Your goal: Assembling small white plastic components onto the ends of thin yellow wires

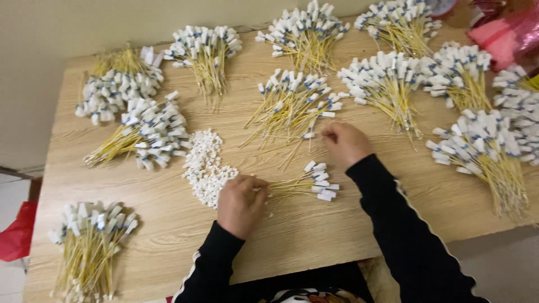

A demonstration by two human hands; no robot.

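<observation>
Two hands are at work mid-frame on a wooden bench [314, 235] that's pretty much buried in bundles of yellow cables with white-and-blue ends. Left hand [241, 203] sits closed, low and centre, pinching the yellow tails of a small bundle [306, 185] that fans out to the right, white ends lying flat on the bench; the fingertips are curled under, so the exact grip is hard to see. Right hand [345, 143], a bit higher, is closed too, fingertips pinched on something tiny at the edge of a loose spread of cables [292, 109], too small to make out. Just left of the left hand is a pile of small white caps [205, 165]. Bundles at the right edge [519, 106] and bottom left [90, 241] get cut off by the frame.
</observation>
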